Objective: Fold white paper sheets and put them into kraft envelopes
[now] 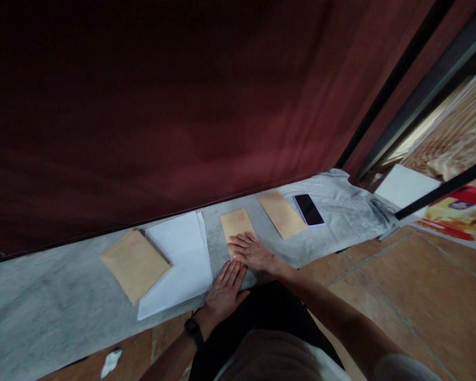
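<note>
A brown paper envelope (235,219) with faint red print lies flat on the grey cloth in front of me. My right hand (250,252) rests palm down across its middle, fingers stretched out to the left. Just below, my left hand (227,290) lies flat at the envelope's near end, fingers extended and touching or nearly touching my right hand. A dark watch is on the left wrist. Both hands cover the lower part of the envelope. Left of them is a stack of white paper (182,259), partly under a pile of brown envelopes (135,262).
Another brown envelope (282,213) lies to the right, beside a phone (308,209) with a dark screen. Grey cloth (55,296) covers the long narrow surface along a dark red panel (182,116). A crumpled white tissue (111,362) is on the tiled floor. A colourful box (460,217) stands far right.
</note>
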A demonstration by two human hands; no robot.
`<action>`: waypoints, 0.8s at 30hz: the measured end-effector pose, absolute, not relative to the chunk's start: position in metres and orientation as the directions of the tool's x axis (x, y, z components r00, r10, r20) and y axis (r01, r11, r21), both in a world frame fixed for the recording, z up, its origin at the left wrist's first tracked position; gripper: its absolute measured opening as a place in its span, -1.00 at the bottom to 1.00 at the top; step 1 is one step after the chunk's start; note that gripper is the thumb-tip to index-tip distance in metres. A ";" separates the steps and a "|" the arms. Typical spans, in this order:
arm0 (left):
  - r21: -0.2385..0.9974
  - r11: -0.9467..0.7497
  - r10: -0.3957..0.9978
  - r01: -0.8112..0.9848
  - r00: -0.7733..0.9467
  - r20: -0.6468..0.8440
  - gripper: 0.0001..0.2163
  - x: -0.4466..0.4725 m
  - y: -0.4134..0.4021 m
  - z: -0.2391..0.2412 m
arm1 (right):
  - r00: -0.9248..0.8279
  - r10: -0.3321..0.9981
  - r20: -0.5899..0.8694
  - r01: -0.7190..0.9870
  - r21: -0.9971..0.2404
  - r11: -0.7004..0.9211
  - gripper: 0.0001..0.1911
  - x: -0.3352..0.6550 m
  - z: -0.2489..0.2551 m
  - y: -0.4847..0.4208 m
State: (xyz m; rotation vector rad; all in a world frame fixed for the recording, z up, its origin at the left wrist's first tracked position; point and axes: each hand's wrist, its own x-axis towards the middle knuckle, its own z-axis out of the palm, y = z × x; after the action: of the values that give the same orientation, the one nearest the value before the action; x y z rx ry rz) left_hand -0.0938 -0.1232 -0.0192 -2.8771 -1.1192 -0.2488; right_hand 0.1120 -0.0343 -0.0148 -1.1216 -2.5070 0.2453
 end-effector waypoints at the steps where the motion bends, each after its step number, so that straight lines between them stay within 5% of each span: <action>1: 0.022 -0.737 0.669 0.676 0.724 0.164 -0.33 -0.094 -0.123 -0.019 | -0.593 0.758 0.271 0.693 -0.308 0.652 -0.55 0.110 -0.017 -0.035; 12: 0.014 -0.735 0.670 0.678 0.723 0.164 -0.39 -0.092 -0.124 -0.010 | -0.334 0.914 0.229 0.849 -0.347 0.397 -0.50 0.110 0.001 -0.023; 18: 0.052 -0.737 0.672 0.674 0.721 0.172 -0.39 -0.091 -0.123 -0.015 | -0.493 0.828 0.268 0.729 -0.392 0.561 -0.43 0.124 -0.007 -0.124; 24: 0.094 -0.724 0.688 0.684 0.703 0.182 -0.42 -0.090 -0.124 -0.015 | -0.365 0.892 0.265 0.816 -0.369 0.444 -0.43 0.132 -0.018 -0.157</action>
State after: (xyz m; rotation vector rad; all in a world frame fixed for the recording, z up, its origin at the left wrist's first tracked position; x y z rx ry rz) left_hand -0.0897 -0.1237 -0.0145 -2.9165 -1.1747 -0.3244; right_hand 0.1317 -0.1569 -0.0177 -1.4405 -2.2757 0.2425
